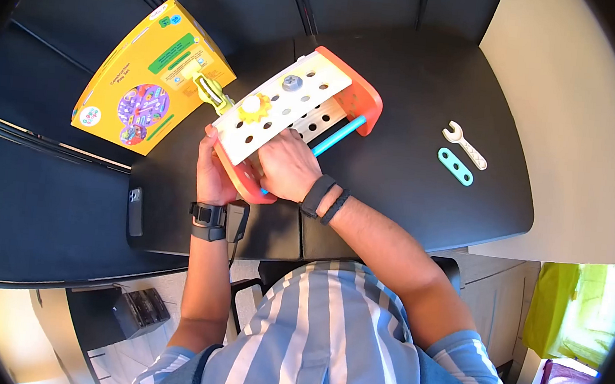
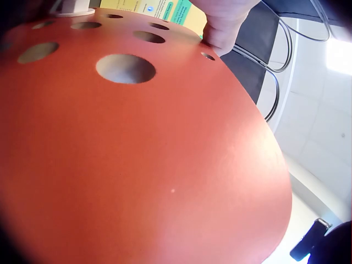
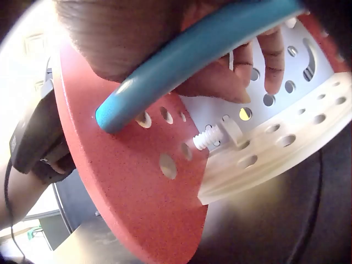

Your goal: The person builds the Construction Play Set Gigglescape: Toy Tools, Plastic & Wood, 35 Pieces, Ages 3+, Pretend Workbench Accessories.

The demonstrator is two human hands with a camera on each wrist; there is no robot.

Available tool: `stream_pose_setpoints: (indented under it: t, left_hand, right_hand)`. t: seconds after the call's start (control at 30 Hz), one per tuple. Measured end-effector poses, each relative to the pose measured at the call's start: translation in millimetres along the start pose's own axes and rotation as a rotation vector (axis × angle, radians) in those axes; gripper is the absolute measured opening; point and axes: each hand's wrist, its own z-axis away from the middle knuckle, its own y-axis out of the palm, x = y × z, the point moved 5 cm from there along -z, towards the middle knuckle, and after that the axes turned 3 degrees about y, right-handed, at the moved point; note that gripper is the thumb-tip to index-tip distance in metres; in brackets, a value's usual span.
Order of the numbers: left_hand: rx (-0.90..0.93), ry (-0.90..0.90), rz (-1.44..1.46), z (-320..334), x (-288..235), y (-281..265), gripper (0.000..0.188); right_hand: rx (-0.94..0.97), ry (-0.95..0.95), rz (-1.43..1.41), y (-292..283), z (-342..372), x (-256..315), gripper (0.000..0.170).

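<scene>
A toy workbench (image 1: pixel 285 110) has a white holed top, red side panels and a blue rod (image 1: pixel 339 136). It is tilted up over the black table. My left hand (image 1: pixel 215 177) grips its near red side panel (image 2: pixel 165 148), a finger pad pressing the edge. Under the white top reaches my right hand (image 1: pixel 289 165), its fingers (image 3: pixel 273 63) extended near the holed panel behind the blue rod. A white plastic bolt (image 3: pixel 212 137) sticks out beside them. On top are a yellow gear (image 1: pixel 255 108), a grey screw head (image 1: pixel 292 82) and a yellow-green clamp-like piece (image 1: pixel 212 94).
To the right on the black table (image 1: pixel 395 192) lie a white toy wrench (image 1: pixel 465 144) and a teal strip with holes (image 1: pixel 456 167). A yellow toy box (image 1: pixel 145 83) stands behind at the left. A phone (image 1: pixel 135 212) lies near the left edge.
</scene>
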Motion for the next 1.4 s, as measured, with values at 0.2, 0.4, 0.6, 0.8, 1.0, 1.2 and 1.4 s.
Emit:
stream_pose_setpoints:
  t: [0.2, 0.4, 0.6, 0.8, 1.0, 1.2, 1.4]
  left_hand:
    - [-0.035, 0.019, -0.016, 4, -1, -1, 0.067]
    - [-0.074, 0.072, 0.007, 4, 3, -7, 0.065]
    - [-0.142, 0.070, -0.012, 12, 9, -14, 0.068]
    - [-0.167, 0.052, -0.047, 19, -2, -11, 0.066]
    - [-0.075, -0.031, -0.122, 17, -3, -43, 0.064]
    - [-0.036, 0.120, -0.315, 38, -1, -28, 0.082]
    - [0.220, 0.533, -0.870, 68, 1, 2, 0.137]
  right_hand:
    - [0.009, 0.096, 0.005, 6, 0, -8, 0.044]
    - [-0.453, -0.114, -0.254, -35, 51, -30, 0.038]
    - [-0.100, 0.256, 0.332, -110, 175, -22, 0.066]
    - [-0.017, 0.608, 0.667, -110, 234, -80, 0.082]
    - [-0.131, 0.553, 0.497, -117, 264, -70, 0.077]
    - [-0.266, 0.487, 0.024, -94, 257, -59, 0.105]
    - [-0.444, 0.379, -0.286, -119, 219, -62, 0.132]
